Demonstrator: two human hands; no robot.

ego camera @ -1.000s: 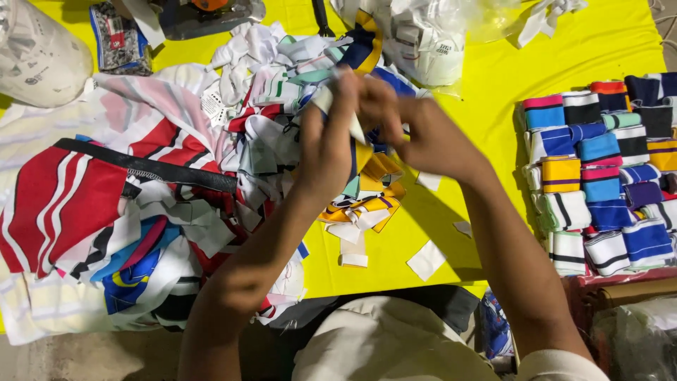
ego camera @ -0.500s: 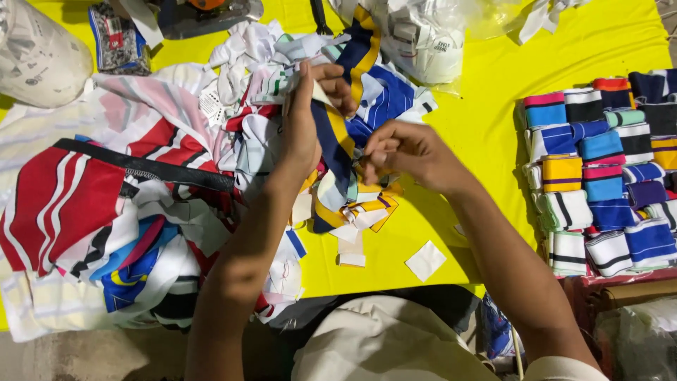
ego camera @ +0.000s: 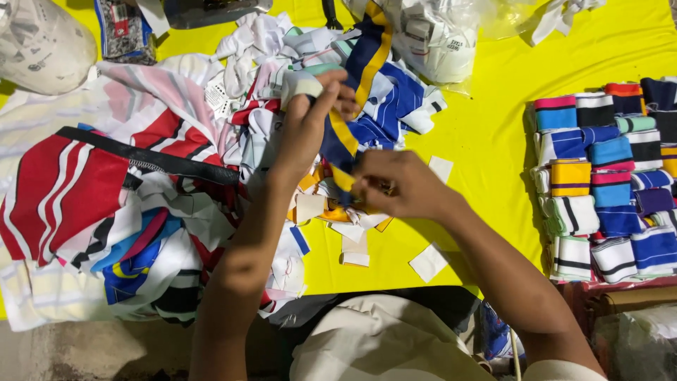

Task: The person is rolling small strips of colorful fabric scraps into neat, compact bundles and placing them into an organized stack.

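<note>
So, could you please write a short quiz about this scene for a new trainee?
1. True or false: the left hand and the right hand hold the same navy and yellow striped band.
2. Which hand has its grip higher on the band: A left, B right?
3. Fill in: the neat rows of folded bands lie on the ____ side of the yellow table.

Key: 1 true; 2 A; 3 right.
</note>
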